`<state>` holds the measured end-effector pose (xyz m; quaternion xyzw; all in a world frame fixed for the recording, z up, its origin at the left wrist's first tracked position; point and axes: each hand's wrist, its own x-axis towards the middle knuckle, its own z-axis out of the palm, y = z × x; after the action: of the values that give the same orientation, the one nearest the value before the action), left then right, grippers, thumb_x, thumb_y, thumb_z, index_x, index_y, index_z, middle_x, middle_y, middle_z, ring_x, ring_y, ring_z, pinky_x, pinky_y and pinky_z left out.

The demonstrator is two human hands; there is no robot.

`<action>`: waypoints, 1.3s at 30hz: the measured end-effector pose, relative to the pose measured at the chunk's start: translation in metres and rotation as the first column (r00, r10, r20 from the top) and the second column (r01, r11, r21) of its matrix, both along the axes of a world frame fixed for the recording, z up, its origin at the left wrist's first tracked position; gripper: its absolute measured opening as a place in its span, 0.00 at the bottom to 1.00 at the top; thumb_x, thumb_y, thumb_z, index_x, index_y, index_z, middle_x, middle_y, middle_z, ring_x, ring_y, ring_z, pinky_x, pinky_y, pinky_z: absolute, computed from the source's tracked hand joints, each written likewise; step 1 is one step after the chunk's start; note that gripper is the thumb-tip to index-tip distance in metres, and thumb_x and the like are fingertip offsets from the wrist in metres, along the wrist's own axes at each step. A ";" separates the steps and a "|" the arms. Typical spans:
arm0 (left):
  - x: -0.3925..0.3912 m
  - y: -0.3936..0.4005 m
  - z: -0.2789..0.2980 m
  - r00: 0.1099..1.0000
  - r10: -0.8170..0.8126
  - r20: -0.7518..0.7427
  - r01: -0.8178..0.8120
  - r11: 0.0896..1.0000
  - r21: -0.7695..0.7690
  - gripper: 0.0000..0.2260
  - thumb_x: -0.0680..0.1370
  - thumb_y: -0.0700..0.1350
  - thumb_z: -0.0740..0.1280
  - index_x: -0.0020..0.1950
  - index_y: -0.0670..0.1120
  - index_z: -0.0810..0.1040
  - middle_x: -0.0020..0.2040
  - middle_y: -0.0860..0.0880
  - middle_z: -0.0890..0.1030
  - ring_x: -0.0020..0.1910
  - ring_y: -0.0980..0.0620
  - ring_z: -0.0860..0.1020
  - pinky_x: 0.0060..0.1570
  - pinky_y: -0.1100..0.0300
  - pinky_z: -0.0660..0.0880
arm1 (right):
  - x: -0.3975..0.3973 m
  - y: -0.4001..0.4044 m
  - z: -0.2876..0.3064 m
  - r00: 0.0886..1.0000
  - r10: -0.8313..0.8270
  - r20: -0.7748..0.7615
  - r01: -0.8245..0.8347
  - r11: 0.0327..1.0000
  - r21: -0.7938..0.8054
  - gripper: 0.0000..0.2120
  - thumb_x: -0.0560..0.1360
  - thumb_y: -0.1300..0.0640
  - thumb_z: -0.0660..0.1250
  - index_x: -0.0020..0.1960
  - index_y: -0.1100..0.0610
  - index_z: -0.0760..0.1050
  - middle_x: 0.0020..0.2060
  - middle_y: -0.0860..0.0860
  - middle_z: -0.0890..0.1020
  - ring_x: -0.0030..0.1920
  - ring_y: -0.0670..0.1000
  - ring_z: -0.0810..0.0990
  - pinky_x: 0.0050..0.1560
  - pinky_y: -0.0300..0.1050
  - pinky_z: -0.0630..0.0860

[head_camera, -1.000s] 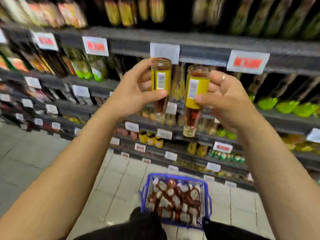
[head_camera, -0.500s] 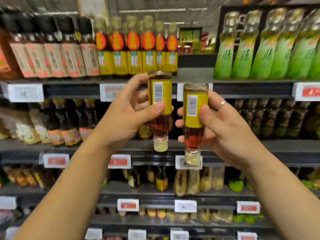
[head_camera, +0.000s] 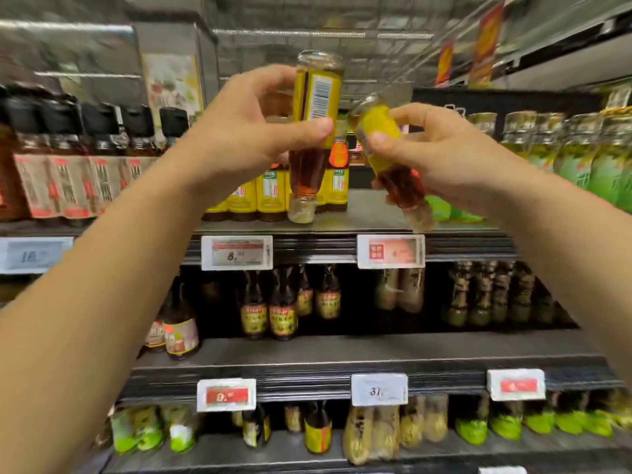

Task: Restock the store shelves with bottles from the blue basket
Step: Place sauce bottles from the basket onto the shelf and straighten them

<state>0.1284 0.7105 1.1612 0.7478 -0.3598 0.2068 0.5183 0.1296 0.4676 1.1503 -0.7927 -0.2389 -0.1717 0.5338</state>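
My left hand (head_camera: 239, 131) grips a yellow-labelled bottle of amber liquid (head_camera: 313, 131), held upside down with its cap pointing at the top shelf (head_camera: 376, 213). My right hand (head_camera: 441, 155) grips a second, matching bottle (head_camera: 386, 152), also inverted and tilted with its base leaning left toward the first bottle. Both bottles hang in front of the top shelf, just right of a row of matching yellow-labelled bottles (head_camera: 270, 189). The blue basket is out of view.
Dark bottles with black caps (head_camera: 68, 155) fill the top shelf's left side, green-labelled bottles (head_camera: 581, 155) its right. A gap of bare shelf lies between the yellow row and the green bottles. Lower shelves (head_camera: 342, 357) hold more bottles behind price tags (head_camera: 236, 253).
The view has swung up from the floor and basket to the top shelf. Both hands have lifted their bottles higher, and the right bottle has tilted toward the left one.
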 end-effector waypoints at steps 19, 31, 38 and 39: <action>0.009 0.008 -0.037 0.975 -0.004 -0.222 -0.048 0.972 -0.231 0.17 0.75 0.50 0.74 0.61 0.44 0.81 0.53 0.46 0.87 0.53 0.49 0.85 0.55 0.42 0.82 | 0.064 0.050 0.030 0.701 0.501 0.507 0.694 -0.312 -0.649 0.20 0.74 0.55 0.71 0.65 0.43 0.79 0.62 0.43 0.80 0.72 0.53 0.69 0.76 0.60 0.53; 0.016 -0.013 -0.043 0.941 -0.252 -0.224 0.112 0.861 -0.497 0.15 0.77 0.42 0.73 0.62 0.40 0.77 0.53 0.45 0.86 0.57 0.41 0.84 0.54 0.45 0.82 | 0.006 0.015 -0.007 0.775 0.209 0.596 0.398 0.571 -0.718 0.20 0.73 0.55 0.75 0.63 0.49 0.77 0.52 0.46 0.83 0.54 0.47 0.81 0.59 0.51 0.77; 0.018 -0.052 -0.070 0.943 -0.281 0.178 0.333 0.781 -0.529 0.23 0.74 0.32 0.74 0.66 0.44 0.71 0.61 0.44 0.82 0.65 0.41 0.79 0.60 0.46 0.78 | -0.028 0.009 -0.047 0.810 0.419 -0.410 -0.135 0.814 0.565 0.23 0.80 0.44 0.61 0.66 0.60 0.74 0.52 0.67 0.84 0.50 0.66 0.86 0.43 0.53 0.84; 0.020 -0.055 -0.074 0.946 -0.217 0.240 0.309 0.828 -0.468 0.25 0.72 0.32 0.76 0.66 0.42 0.72 0.62 0.42 0.81 0.66 0.40 0.78 0.61 0.45 0.77 | -0.028 0.009 -0.047 0.795 0.456 -0.400 -0.129 0.771 0.624 0.28 0.79 0.40 0.63 0.66 0.61 0.73 0.52 0.66 0.85 0.50 0.64 0.86 0.43 0.52 0.84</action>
<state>0.1480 0.6554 1.0876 0.5094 -0.4382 0.2847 0.6836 0.1021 0.4763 1.1029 -0.5632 -0.1455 0.0802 0.8095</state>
